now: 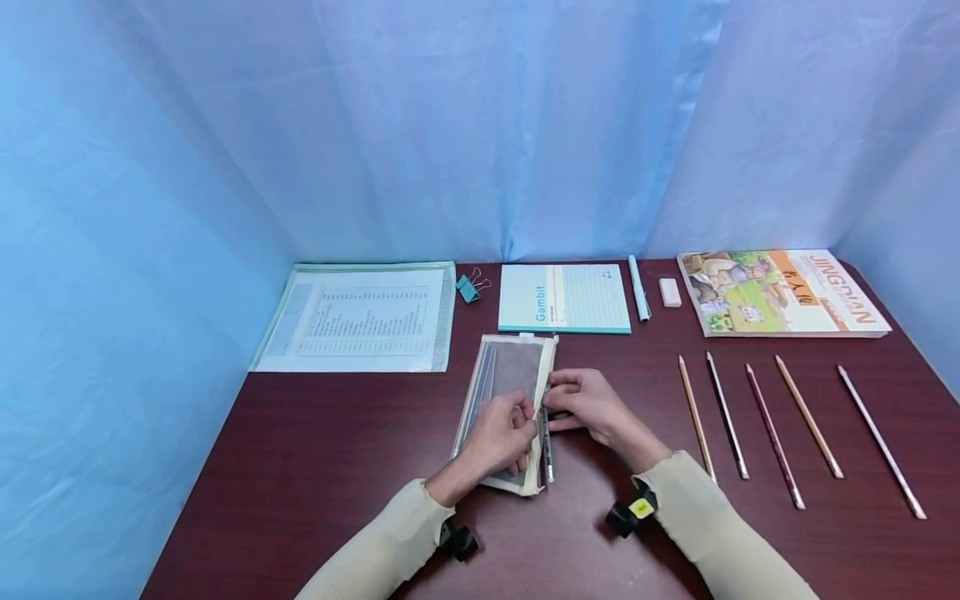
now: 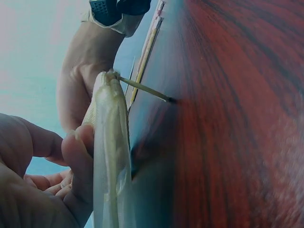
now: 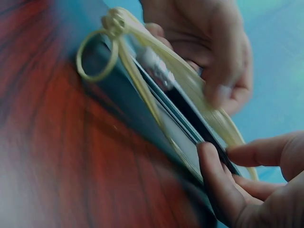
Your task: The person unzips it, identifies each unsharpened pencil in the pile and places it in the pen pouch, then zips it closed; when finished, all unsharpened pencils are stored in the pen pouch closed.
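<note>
A clear mesh pencil pouch (image 1: 513, 364) with a cream zip edge lies at the middle of the table, with long thin items visible inside. My left hand (image 1: 497, 433) pinches the pouch's cream edge, lifting it so the mouth gapes. At that mouth, my right hand (image 1: 588, 404) holds a dark pencil (image 1: 548, 462) between thumb and fingers. The right wrist view shows the pencil (image 3: 187, 107), white eraser end toward the zip ring (image 3: 80, 59), lying between the two zip edges. How far it sits inside is hard to tell.
Several pencils (image 1: 772, 433) lie spread out at the right. Along the back are a document folder (image 1: 450, 317), a teal binder clip (image 1: 468, 289), a notebook (image 1: 562, 298), a pen (image 1: 638, 287), an eraser (image 1: 670, 292) and a book (image 1: 780, 293). Curtains (image 1: 480, 125) enclose the table.
</note>
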Demonstrator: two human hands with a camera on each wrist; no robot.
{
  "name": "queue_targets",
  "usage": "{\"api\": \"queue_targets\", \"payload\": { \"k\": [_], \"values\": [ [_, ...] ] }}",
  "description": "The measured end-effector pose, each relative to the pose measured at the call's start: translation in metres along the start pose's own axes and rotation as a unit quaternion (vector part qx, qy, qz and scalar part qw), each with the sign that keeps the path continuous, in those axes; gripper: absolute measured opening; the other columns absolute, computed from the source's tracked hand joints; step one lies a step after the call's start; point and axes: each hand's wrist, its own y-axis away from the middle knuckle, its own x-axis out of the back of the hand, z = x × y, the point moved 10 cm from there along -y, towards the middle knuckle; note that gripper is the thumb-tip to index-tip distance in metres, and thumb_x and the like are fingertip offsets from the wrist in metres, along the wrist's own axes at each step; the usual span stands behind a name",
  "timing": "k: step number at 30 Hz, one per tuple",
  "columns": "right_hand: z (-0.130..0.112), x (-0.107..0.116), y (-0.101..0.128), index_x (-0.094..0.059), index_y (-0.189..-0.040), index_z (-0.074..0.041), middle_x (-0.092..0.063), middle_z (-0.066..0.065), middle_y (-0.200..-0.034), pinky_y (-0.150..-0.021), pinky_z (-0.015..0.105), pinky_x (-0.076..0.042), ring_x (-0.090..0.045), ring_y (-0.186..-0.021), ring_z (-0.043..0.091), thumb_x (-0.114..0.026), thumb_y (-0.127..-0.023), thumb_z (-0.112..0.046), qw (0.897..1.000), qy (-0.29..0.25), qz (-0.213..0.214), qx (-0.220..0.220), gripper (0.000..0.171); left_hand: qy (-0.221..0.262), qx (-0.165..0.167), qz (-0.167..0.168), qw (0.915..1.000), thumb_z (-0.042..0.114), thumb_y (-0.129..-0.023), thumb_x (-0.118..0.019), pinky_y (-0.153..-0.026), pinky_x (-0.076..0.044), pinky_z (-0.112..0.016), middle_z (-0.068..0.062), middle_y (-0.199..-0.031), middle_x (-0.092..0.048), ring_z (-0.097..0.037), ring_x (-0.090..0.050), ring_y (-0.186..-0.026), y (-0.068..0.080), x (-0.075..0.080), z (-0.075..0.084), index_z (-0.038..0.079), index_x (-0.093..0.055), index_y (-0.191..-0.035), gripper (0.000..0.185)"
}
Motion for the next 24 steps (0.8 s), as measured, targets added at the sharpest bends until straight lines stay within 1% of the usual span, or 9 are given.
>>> {"api": "queue_targets", "payload": {
  "k": [5,9,13,16,19,22,24],
  "values": [
    [-0.002,-0.004,-0.003,-0.045,-0.133,0.019,-0.064,0.000,-0.082,-0.059,0.025,-0.062,-0.066,-0.065,0.006,-0.058,-0.092,0.006,0.999,0.003,0.047,0.010,0.045,0.005,-0.005,-0.003,1.0000,-0.002,-0.087,-0.048,-0.031,-0.047,-0.027,-0.003,-0.051,-0.058,-0.003,-0.049,-0.031,-0.001,0.000,0.000,0.004,-0.053,-0.084,0.007],
    [-0.006,-0.003,-0.004,-0.047,-0.131,0.019,-0.066,0.004,-0.084,-0.059,0.024,-0.062,-0.066,-0.067,0.005,-0.057,-0.092,0.006,0.997,0.003,0.068,0.021,0.043,0.006,-0.011,-0.003,0.9999,-0.002,-0.085,-0.047,-0.030,-0.046,-0.026,0.000,-0.050,-0.055,-0.002,-0.049,-0.030,-0.002,0.000,0.000,0.004,-0.052,-0.084,0.008],
    [-0.006,-0.003,-0.002,-0.047,-0.132,0.018,-0.068,0.008,-0.089,-0.060,0.024,-0.062,-0.067,-0.068,0.006,-0.057,-0.092,0.005,0.997,0.007,0.072,0.018,0.043,0.002,-0.006,0.000,1.0000,-0.002,-0.086,-0.049,-0.031,-0.047,-0.028,-0.003,-0.052,-0.058,-0.003,-0.049,-0.031,-0.001,0.001,-0.001,0.004,-0.053,-0.084,0.008],
    [-0.006,-0.006,0.001,-0.046,-0.133,0.019,-0.069,0.013,-0.096,-0.063,0.025,-0.063,-0.068,-0.069,0.008,-0.054,-0.095,0.005,0.998,0.015,0.066,0.008,0.042,0.002,-0.001,0.001,1.0000,-0.002,-0.087,-0.050,-0.031,-0.048,-0.030,-0.007,-0.053,-0.061,-0.005,-0.050,-0.031,-0.001,0.001,-0.001,0.004,-0.053,-0.084,0.007],
    [-0.008,-0.006,0.006,-0.048,-0.130,0.021,-0.071,0.014,-0.095,-0.067,0.026,-0.064,-0.068,-0.072,0.009,-0.050,-0.097,0.004,0.998,0.025,0.061,0.004,0.037,0.003,0.000,0.001,1.0000,-0.002,-0.088,-0.051,-0.031,-0.048,-0.030,-0.008,-0.053,-0.061,-0.005,-0.050,-0.031,-0.001,0.000,-0.001,0.003,-0.053,-0.085,0.006],
    [-0.012,0.004,0.007,-0.053,-0.125,0.019,-0.071,0.013,-0.093,-0.070,0.029,-0.065,-0.069,-0.075,0.010,-0.049,-0.097,0.004,0.997,0.034,0.072,0.004,0.031,0.001,-0.004,0.002,1.0000,-0.003,-0.088,-0.050,-0.031,-0.047,-0.029,-0.005,-0.053,-0.059,-0.005,-0.050,-0.032,-0.001,0.000,-0.001,0.003,-0.053,-0.085,0.007],
    [-0.015,0.016,0.005,-0.054,-0.126,0.016,-0.072,0.018,-0.099,-0.072,0.030,-0.065,-0.069,-0.079,0.010,-0.050,-0.098,0.003,0.995,0.043,0.091,0.005,0.032,-0.001,-0.006,0.001,1.0000,-0.003,-0.088,-0.049,-0.031,-0.047,-0.028,-0.004,-0.052,-0.058,-0.005,-0.049,-0.032,-0.001,0.000,0.000,0.002,-0.053,-0.085,0.007]
  ]
}}
